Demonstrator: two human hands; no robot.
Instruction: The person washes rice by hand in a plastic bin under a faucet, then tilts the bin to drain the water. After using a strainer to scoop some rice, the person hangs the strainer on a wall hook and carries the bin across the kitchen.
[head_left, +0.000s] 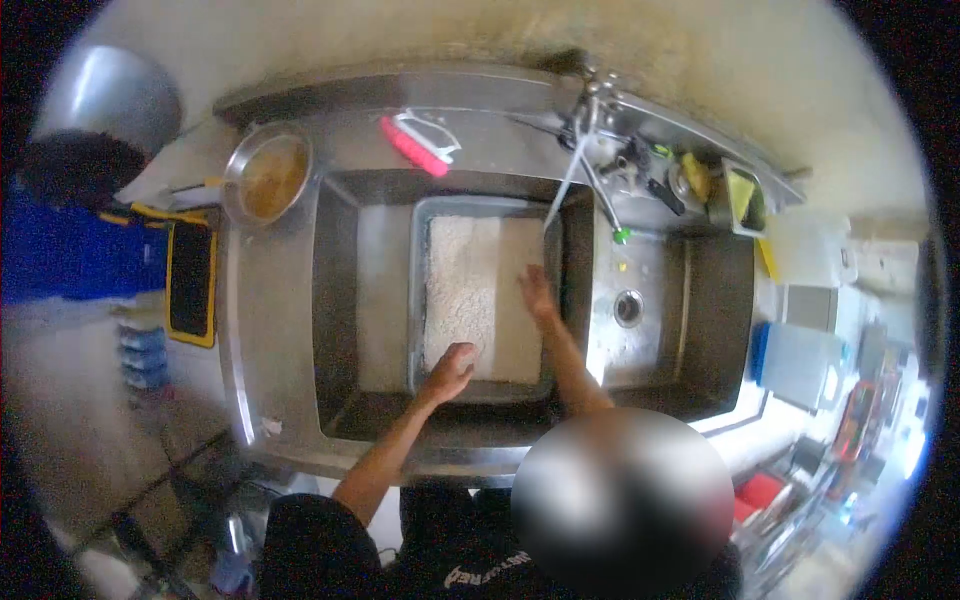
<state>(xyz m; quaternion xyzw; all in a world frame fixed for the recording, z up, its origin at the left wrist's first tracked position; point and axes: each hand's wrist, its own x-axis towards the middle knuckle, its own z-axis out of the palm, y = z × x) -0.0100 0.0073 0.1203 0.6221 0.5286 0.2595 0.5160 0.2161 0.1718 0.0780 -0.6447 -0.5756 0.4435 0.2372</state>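
A grey rectangular tub (419,300) sits in the larger sink basin (385,240). Inside it is pale material (462,280), rough and lumpy on the left, with a smoother pale band on the right; I cannot make out what it is. My left hand (450,373) is over the tub's near left part, its fingers curled in. Whether anything is within those fingers is hidden. Over the smoother right side, my right hand (537,290) has its fingers stretched out and holds nothing. A faucet spout (567,185) reaches down to the tub's far right corner.
Behind the basin lies a pink brush (415,146). A metal bowl (268,175) with brownish contents stands at the left. The smaller basin has a drain (628,308). A green-tipped hose (621,235) hangs over it. A metal container (738,200) stands at the back right.
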